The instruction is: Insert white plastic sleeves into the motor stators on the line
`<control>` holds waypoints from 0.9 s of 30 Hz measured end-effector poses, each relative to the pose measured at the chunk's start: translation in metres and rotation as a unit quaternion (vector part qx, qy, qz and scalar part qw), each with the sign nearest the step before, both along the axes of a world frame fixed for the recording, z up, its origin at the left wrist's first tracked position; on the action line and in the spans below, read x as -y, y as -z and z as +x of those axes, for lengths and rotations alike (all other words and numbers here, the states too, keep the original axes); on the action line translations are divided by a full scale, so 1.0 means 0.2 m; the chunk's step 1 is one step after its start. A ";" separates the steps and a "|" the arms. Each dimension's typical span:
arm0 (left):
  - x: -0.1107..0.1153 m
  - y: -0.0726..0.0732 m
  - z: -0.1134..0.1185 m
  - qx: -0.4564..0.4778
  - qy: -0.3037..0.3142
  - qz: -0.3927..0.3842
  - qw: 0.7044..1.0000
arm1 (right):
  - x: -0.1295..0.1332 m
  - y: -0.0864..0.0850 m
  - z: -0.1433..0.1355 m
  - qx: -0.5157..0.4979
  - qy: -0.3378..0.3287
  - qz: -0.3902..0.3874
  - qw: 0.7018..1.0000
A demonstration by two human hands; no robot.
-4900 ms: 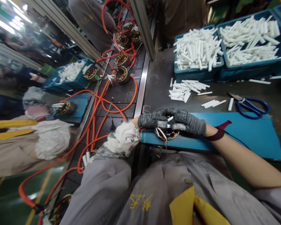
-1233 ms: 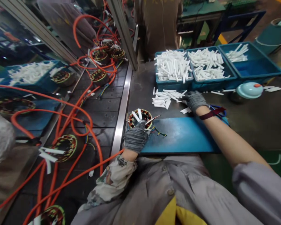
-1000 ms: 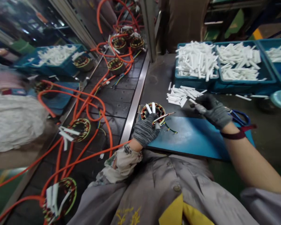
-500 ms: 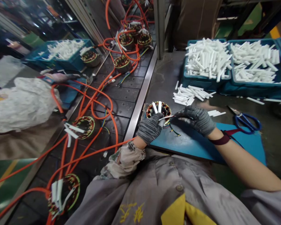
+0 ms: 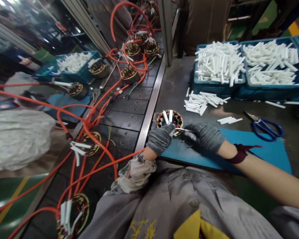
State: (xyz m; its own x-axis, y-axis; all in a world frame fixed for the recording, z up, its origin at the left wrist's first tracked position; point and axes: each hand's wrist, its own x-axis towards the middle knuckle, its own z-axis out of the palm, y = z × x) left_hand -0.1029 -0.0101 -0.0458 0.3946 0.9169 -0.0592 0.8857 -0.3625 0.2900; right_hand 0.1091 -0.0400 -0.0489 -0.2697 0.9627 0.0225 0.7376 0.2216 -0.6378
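Note:
A round wound coil part [image 5: 178,118] stands on the bench, with two white tubes [image 5: 170,116] sticking up from it. Gloved in grey, my left hand [image 5: 160,137] is closed at the near edge of this part, by the base of the tubes. My right hand [image 5: 204,136], in a matching glove, is closed just to the right. A thin, pale strand [image 5: 181,129] runs between the fingertips of both hands. Part of the coil's near rim is hidden by my left hand. Beneath the hands lies a blue mat [image 5: 254,146].
White tubes fill blue bins [image 5: 220,84] at the back right, with a loose pile [image 5: 204,100] before them. Blue-handled scissors [image 5: 267,129] lie right. Left, orange hoses [image 5: 107,149] cross a dark conveyor [image 5: 129,116] carrying more coil parts [image 5: 129,73]. A co-worker's pale sleeve [image 5: 20,139] is beyond.
My right hand has shifted slightly down and turned, still at the strand. My left hand stays by the coil part. Across the conveyor, another coil part with an orange hose has appeared near the co-worker.

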 end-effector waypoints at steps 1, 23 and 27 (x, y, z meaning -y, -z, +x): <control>0.00 0.00 0.00 -0.004 0.003 -0.001 1.000 | 0.00 0.00 -0.01 -0.027 -0.002 -0.026 0.999; -0.04 -0.06 -0.06 -0.025 0.125 0.023 0.992 | 0.03 0.09 -0.03 -0.106 0.038 -0.038 0.993; -0.03 -0.08 -0.09 -0.034 0.128 0.033 0.991 | 0.17 0.13 0.17 -0.026 0.126 -0.016 0.992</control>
